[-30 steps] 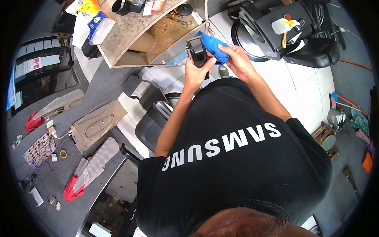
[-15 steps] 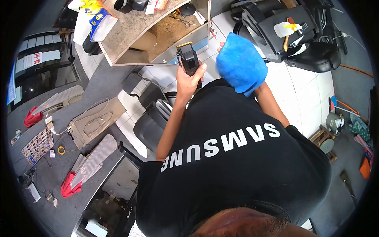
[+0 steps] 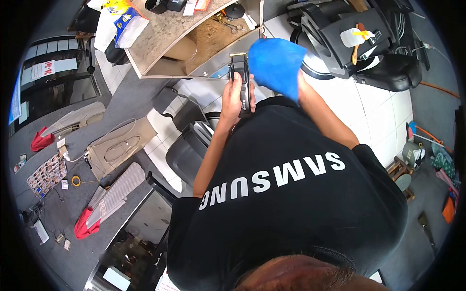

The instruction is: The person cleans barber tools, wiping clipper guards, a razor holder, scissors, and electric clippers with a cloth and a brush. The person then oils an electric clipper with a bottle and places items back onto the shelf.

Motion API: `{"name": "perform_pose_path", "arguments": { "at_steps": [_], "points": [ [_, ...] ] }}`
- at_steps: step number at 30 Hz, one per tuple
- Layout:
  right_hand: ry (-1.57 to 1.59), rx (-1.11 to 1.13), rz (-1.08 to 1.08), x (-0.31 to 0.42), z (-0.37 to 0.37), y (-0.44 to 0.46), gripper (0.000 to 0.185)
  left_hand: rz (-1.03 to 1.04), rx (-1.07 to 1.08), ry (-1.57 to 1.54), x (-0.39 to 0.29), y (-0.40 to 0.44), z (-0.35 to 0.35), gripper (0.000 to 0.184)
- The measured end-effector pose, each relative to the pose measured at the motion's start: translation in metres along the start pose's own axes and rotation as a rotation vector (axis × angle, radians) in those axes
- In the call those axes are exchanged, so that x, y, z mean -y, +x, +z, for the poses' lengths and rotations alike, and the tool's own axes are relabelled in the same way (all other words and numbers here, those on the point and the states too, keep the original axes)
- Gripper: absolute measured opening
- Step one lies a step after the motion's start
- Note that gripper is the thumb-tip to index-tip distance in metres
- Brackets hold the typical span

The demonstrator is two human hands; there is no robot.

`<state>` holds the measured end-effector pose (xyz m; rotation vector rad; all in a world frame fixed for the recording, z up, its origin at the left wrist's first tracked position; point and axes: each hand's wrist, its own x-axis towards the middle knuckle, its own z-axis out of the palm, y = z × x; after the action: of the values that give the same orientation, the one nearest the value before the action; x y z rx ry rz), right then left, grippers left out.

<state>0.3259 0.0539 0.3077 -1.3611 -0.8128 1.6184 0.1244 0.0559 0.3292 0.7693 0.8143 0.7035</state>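
Observation:
A black hair clipper (image 3: 240, 77) with a gold-coloured blade stands upright in my left hand (image 3: 232, 99), thumb along its front and fingers wrapped behind. Draped over my right hand (image 3: 302, 87) is a blue cloth (image 3: 276, 63), which hides the fingers; only the part near the wrist shows. The cloth's left edge is right beside the clipper's upper end; whether they touch I cannot tell. Both hands are in front of my chest, near the edge of a wooden counter (image 3: 167, 41).
Scissors (image 3: 235, 26) lie in the counter's open compartment. A plastic packet (image 3: 124, 22) sits on top at the left. At the right, a black barber chair (image 3: 388, 72) stands near a spray bottle (image 3: 353, 38) and a brush. Several cables and an ironing-board-like padded piece (image 3: 114, 194) are at the left.
My right hand has brought the blue cloth left, up to the clipper. The clipper has turned more upright and shifted slightly right, with my left thumb now lying along its front.

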Motion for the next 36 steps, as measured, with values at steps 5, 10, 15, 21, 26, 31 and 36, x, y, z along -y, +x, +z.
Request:
{"name": "perform_pose_path", "arguments": {
  "at_steps": [5,10,15,21,26,31,36],
  "points": [
    [0.368,0.115,0.153,0.010,0.042,-0.012,0.043,-0.117,-0.052,0.035,0.006,0.003,0.005,0.057],
    [0.338,0.029,-0.059,-0.001,0.049,-0.004,0.040,-0.163,-0.046,-0.120,0.003,-0.001,0.002,0.057],
    [0.153,-0.112,-0.191,-0.022,0.044,-0.001,0.033,-0.146,-0.141,-0.158,-0.003,-0.009,0.015,0.062],
    [0.622,-0.076,0.026,0.011,0.039,-0.001,0.031,0.006,-0.045,-0.307,-0.019,-0.006,0.009,0.065],
    [0.412,0.126,-0.058,-0.005,0.055,0.006,0.029,-0.134,-0.070,-0.221,-0.014,-0.003,0.016,0.065],
    [0.007,0.038,-0.133,-0.009,0.046,0.006,0.034,-0.199,-0.012,-0.362,-0.003,-0.008,0.005,0.068],
    [0.329,-0.110,-0.037,-0.016,0.040,0.008,0.037,-0.123,0.041,-0.529,-0.005,-0.010,-0.001,0.068]
  ]
}}
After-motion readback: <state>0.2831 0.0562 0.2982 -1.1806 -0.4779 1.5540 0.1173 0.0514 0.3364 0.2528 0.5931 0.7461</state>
